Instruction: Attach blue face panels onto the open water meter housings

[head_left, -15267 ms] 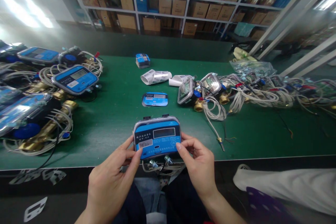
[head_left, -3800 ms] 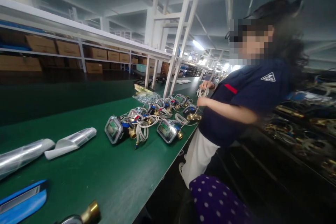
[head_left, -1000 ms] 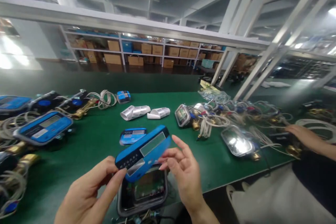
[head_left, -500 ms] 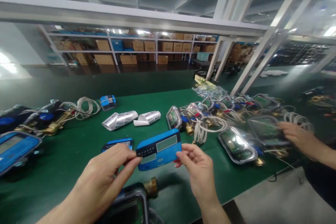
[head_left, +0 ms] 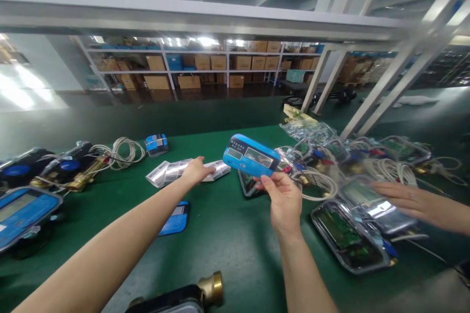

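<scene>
My right hand (head_left: 284, 198) pinches a blue face panel (head_left: 251, 155) by its lower right corner. The panel is tilted, its dark printed band and cut-out windows towards me. My left hand (head_left: 198, 168) stretches forward, its visible fingers apart, over curled strips of silver labels (head_left: 218, 170); whether it touches them I cannot tell. Another blue panel (head_left: 175, 218) lies under my left forearm. Nearest me is a dark meter body with a brass fitting (head_left: 212, 287), cut off by the lower edge.
Meters with blue fronts (head_left: 24, 212) and coiled cables stand at left. A banded stack of blue panels (head_left: 156, 144) sits farther back. At right, a co-worker's hand (head_left: 422, 200) is over clear-covered meters (head_left: 350, 237). A metal frame (head_left: 385, 88) rises behind.
My left hand has let go of the blue panel and moved forward to the label strips. My right hand has raised the panel and shifted it right. The view has turned slightly left.
</scene>
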Action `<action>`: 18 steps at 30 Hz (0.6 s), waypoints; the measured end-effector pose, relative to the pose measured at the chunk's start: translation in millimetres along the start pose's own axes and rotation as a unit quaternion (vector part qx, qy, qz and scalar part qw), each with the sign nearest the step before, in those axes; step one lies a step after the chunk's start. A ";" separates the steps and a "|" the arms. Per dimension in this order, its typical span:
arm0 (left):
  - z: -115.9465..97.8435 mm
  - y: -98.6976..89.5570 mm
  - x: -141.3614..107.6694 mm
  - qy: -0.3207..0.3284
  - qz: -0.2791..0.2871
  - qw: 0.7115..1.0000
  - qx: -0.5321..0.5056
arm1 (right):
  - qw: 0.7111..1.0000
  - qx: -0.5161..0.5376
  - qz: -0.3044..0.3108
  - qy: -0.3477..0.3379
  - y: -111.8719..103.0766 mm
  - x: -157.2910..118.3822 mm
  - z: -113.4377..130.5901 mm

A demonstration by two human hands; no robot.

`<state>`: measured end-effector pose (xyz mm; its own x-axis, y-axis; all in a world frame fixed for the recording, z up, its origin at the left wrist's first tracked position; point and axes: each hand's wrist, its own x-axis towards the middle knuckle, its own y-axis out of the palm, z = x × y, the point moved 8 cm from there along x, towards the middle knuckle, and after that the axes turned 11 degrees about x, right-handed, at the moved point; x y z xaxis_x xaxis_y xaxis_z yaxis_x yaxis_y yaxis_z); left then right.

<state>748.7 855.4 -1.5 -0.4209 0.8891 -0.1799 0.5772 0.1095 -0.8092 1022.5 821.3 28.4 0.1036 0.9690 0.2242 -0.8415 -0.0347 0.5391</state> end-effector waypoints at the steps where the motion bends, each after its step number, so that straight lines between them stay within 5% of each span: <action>1: 0.9 7.7 7.1 -0.008 -0.001 1.000 -0.012 | 1.000 0.004 0.001 -0.015 3.1 3.6 -2.6; 6: 0.8 19.5 10.4 0.032 0.000 0.994 -0.104 | 0.998 0.000 0.043 -0.046 16.9 16.5 -14.6; 12: 2.6 -0.9 -28.5 0.146 0.023 0.966 -0.211 | 0.964 -0.128 0.231 -0.026 54.3 15.2 -43.4; 18: 10.2 -11.3 -52.7 0.170 0.018 0.952 -0.252 | 0.949 -0.162 0.272 0.003 67.5 4.4 -74.8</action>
<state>757.2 802.8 11.4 -0.1920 0.9797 0.0583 0.8862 0.1986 -0.4185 926.6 841.5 5.1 -0.3946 0.8307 0.3926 -0.8884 -0.4540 0.0676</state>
